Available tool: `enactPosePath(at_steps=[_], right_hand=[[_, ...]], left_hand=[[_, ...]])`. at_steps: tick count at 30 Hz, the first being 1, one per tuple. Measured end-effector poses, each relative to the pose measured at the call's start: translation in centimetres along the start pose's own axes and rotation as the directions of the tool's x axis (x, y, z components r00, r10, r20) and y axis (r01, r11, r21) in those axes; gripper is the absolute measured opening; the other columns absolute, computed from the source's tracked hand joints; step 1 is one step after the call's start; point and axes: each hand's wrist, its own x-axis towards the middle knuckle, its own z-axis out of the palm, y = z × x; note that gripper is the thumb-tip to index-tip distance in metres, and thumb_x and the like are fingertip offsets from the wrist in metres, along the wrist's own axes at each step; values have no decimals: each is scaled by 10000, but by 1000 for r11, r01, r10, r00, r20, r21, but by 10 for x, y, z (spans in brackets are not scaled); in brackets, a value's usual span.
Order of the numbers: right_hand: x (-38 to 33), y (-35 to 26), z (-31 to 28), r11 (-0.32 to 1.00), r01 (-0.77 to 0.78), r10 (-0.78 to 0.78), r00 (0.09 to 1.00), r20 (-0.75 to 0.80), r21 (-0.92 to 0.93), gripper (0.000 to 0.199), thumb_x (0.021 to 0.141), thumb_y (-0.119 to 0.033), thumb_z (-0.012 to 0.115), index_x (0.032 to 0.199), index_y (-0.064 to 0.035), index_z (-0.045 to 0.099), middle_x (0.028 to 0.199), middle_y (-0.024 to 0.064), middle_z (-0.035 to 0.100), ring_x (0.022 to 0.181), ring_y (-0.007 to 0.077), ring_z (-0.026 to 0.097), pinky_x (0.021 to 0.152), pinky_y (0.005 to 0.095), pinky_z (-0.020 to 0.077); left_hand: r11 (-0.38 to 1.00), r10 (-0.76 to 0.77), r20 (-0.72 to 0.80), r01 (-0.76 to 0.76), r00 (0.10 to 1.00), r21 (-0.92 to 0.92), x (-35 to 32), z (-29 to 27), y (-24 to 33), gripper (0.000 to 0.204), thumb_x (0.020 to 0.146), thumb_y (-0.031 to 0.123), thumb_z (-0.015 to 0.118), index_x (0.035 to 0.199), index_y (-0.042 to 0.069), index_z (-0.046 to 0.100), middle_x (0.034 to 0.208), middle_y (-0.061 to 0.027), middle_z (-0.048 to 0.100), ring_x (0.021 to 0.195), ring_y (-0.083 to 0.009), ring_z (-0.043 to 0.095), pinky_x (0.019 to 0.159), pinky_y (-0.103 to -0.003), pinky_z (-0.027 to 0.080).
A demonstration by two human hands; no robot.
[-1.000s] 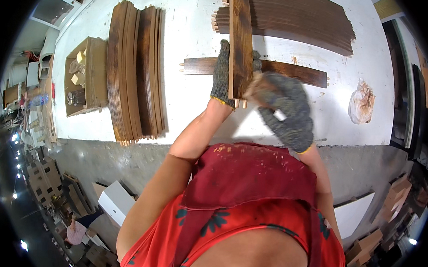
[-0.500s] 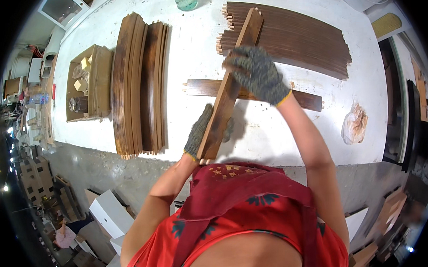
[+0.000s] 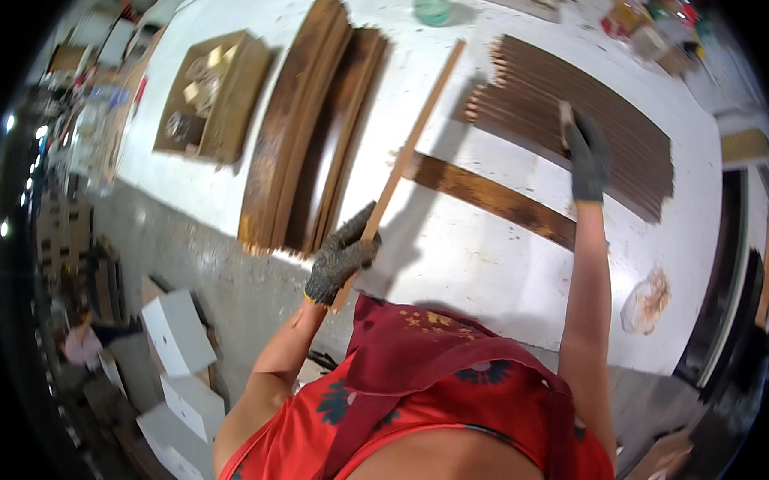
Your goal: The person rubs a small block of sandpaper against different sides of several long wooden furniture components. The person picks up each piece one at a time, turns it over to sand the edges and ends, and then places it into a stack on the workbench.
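Note:
My left hand (image 3: 345, 254), in a dark knitted glove, is closed round the near part of a long brown wooden slat (image 3: 416, 143). The slat is held up aslant with its narrow edge showing. My right hand (image 3: 589, 159), gloved too, is over the stack of dark slats (image 3: 537, 84) at the far right. Its fingers hold a small tan piece (image 3: 566, 119), too blurred to name. Between the hands, another slat (image 3: 489, 196) lies flat on the white table (image 3: 451, 277), its right end partly behind my right forearm.
Left of the held slat stand two bundles of brown slats (image 3: 290, 133). Beyond them is a cardboard box (image 3: 236, 105) with small blocks and a jar. A greenish bottle (image 3: 431, 6) stands at the far edge, and a crumpled plastic bag (image 3: 646, 305) lies at the right.
My right hand has left the held slat and moved right, over the stack. In my left hand the slat has turned from its broad face to its narrow edge. The view has shifted.

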Motion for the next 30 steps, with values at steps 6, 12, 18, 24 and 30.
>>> enactPosePath(at_steps=[6,12,18,24,30], right_hand=[[-97,43,-6,993,12,-22,996,-88,-116,338,913,-143,605,1222,-4,610,1240,130,602,1154,239,558,1010,347,416],[-144,72,-44,993,55,-66,992,-105,-106,360,873,-23,621,1230,17,602,1251,139,596,1164,229,553,1019,338,414],[-159,101,-73,974,62,-92,987,-133,-216,365,872,-8,618,1236,10,602,1264,121,595,1160,221,552,1009,338,426],[-164,99,-72,983,14,-45,985,-164,-184,362,881,-26,610,1242,6,601,1272,112,596,1146,217,558,993,336,432],[-172,107,-97,970,-93,162,938,-308,226,400,896,-118,605,1254,57,576,1271,132,600,1153,198,558,1006,330,406]], left_hand=[[830,320,-376,-67,870,554,15,-34,3,692,797,205,776,1399,61,467,1225,-137,576,1094,-203,568,950,-334,461],[646,467,-309,-81,828,759,22,-26,21,702,745,279,813,1359,103,523,1142,-154,577,1024,-235,603,886,-353,494],[452,525,-289,25,800,892,33,-40,31,677,738,194,794,1349,100,518,1305,-198,515,1167,-337,552,950,-385,483],[252,738,-117,-111,665,961,45,-58,-1,564,742,13,743,1277,70,573,1346,-164,503,1189,-289,548,927,-337,503],[357,759,-147,-217,634,908,49,-57,-8,509,748,-72,691,1233,57,607,1362,-148,502,1205,-284,544,956,-339,494]])
